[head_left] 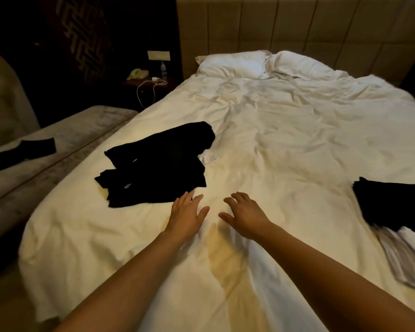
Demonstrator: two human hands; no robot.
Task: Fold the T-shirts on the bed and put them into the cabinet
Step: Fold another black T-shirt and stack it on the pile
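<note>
- We are reaching both arms over the white bed (285,144), with the left hand (186,213) and the right hand (244,212) spread flat, fingers apart, gripping nothing.
- The left hand's fingertips are lying just beside the near edge of a loose heap of black T-shirts (158,164) on the left of the bed.
- Another dark garment (393,204) is lying near the right edge, seemingly flatter; we cannot tell whether it is folded.
- We are judging the job barely begun: the heap is looking unfolded, and no cabinet is showing here.
</note>
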